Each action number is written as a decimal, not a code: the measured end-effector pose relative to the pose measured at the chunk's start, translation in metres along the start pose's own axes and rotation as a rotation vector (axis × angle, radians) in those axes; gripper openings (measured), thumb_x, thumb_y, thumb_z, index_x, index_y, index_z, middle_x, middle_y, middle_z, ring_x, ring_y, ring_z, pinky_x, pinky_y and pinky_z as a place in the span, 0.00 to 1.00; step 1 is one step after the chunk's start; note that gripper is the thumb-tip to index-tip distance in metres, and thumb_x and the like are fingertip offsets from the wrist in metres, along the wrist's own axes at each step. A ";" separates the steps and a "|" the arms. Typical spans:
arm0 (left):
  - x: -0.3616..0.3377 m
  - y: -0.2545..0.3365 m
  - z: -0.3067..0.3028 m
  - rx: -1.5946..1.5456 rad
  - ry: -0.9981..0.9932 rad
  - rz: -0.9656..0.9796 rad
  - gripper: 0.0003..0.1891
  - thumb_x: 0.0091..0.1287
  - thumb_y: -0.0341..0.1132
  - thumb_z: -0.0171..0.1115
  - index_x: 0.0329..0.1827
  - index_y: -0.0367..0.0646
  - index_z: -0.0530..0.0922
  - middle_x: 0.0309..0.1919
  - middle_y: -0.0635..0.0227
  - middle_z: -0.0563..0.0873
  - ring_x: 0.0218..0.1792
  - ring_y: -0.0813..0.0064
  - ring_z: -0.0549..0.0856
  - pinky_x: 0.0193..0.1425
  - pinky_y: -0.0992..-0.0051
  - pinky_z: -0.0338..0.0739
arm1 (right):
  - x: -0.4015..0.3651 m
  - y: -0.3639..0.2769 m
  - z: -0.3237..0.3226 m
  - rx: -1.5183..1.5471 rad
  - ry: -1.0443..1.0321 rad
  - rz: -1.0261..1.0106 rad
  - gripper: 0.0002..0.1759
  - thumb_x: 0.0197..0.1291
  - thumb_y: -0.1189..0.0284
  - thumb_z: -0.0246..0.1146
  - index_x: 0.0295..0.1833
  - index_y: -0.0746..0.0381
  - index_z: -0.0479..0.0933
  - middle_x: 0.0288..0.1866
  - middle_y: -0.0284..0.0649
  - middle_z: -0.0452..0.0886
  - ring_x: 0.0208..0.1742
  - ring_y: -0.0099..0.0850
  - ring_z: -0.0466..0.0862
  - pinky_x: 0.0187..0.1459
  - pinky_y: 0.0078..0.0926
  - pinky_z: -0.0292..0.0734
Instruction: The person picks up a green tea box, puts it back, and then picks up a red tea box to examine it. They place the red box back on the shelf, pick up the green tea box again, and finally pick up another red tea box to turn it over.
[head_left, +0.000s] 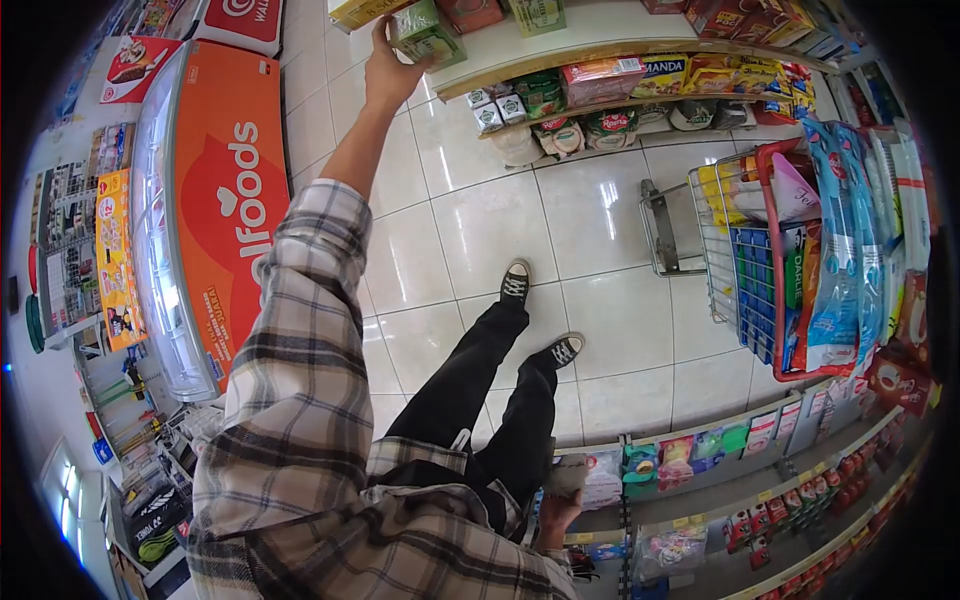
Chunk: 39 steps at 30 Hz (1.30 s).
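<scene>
My left hand (392,72) reaches up to the shelf at the top, its thumb and fingers around the near end of a green box (428,32). A yellow box (365,10) stands just left of it, and another green box (537,14) is to the right on the same shelf. Low in the view, my right hand (560,512) is closed around a small pale object (567,476) whose kind I cannot make out, close to my hip and the lower shelf.
An orange freezer (215,200) runs along the left. Packets fill the shelf (480,85) ahead. A wire cart (765,260) with goods stands at the right on the tiled floor (480,220). Behind me are racks (740,500) of hanging packets.
</scene>
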<state>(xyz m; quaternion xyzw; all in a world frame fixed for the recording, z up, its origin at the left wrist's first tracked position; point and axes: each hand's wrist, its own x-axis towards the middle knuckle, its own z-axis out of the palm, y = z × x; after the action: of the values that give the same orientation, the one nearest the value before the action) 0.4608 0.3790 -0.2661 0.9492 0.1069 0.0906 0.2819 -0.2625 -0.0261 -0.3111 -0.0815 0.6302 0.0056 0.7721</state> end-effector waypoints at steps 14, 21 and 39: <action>0.015 0.000 0.025 -0.037 0.216 0.038 0.43 0.53 0.39 0.71 0.67 0.34 0.56 0.52 0.43 0.80 0.54 0.47 0.80 0.58 0.61 0.74 | 0.004 0.014 -0.007 -0.048 -0.026 -0.023 0.26 0.71 0.54 0.41 0.67 0.56 0.67 0.68 0.42 0.69 0.69 0.43 0.67 0.68 0.46 0.59; -0.018 0.018 0.035 -0.031 0.494 0.125 0.41 0.49 0.38 0.75 0.61 0.27 0.60 0.50 0.48 0.73 0.51 0.52 0.73 0.59 0.63 0.68 | -0.001 0.015 0.003 -0.044 0.001 -0.015 0.27 0.71 0.54 0.43 0.68 0.56 0.66 0.68 0.42 0.68 0.69 0.43 0.66 0.69 0.45 0.57; -0.001 0.131 0.081 0.271 0.158 0.576 0.32 0.51 0.38 0.72 0.58 0.41 0.69 0.53 0.49 0.71 0.55 0.48 0.69 0.58 0.51 0.62 | -0.016 0.029 0.032 0.076 -0.004 -0.067 0.26 0.72 0.58 0.39 0.68 0.58 0.65 0.69 0.43 0.68 0.69 0.44 0.67 0.69 0.47 0.59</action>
<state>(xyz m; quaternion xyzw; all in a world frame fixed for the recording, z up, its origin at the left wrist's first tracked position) 0.4986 0.2298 -0.2608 0.9593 -0.1334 0.2251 0.1066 -0.2377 0.0082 -0.2924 -0.0733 0.6253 -0.0440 0.7757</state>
